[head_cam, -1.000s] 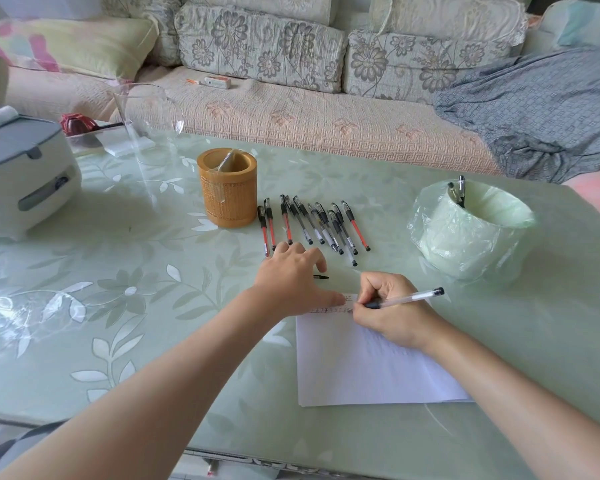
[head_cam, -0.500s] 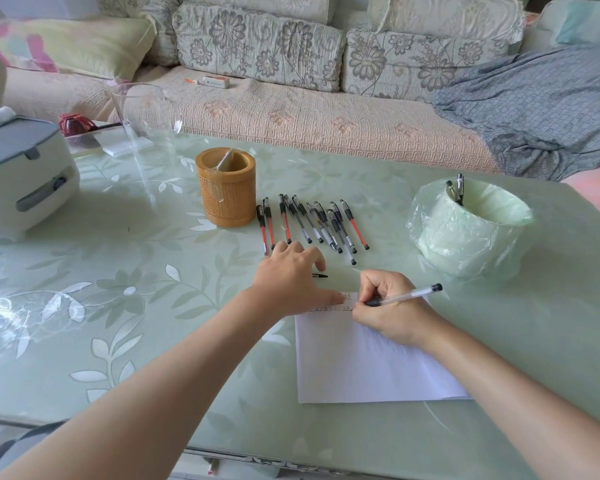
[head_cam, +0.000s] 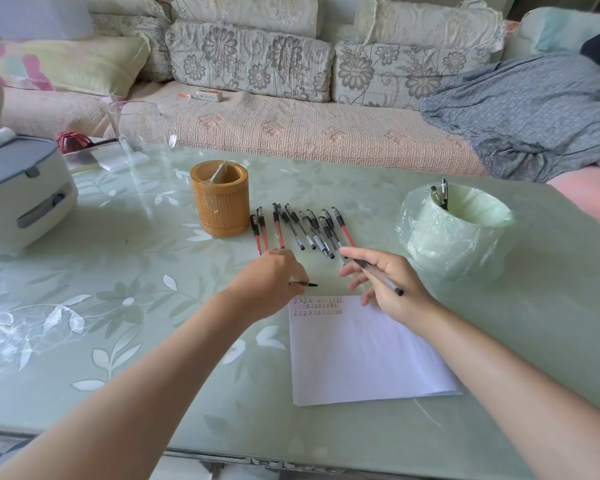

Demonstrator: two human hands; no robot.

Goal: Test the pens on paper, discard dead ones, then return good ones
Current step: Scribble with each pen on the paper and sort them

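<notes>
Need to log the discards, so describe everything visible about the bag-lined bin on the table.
The bin is small and round, lined with a thin, crinkled, pale green plastic bag folded out over its rim and down its sides. It stands upright and open on the table, right of the row of pens. Two dark pen tops lean against its far inner rim.

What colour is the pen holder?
The pen holder is orange-brown, best seen in the head view.
</notes>
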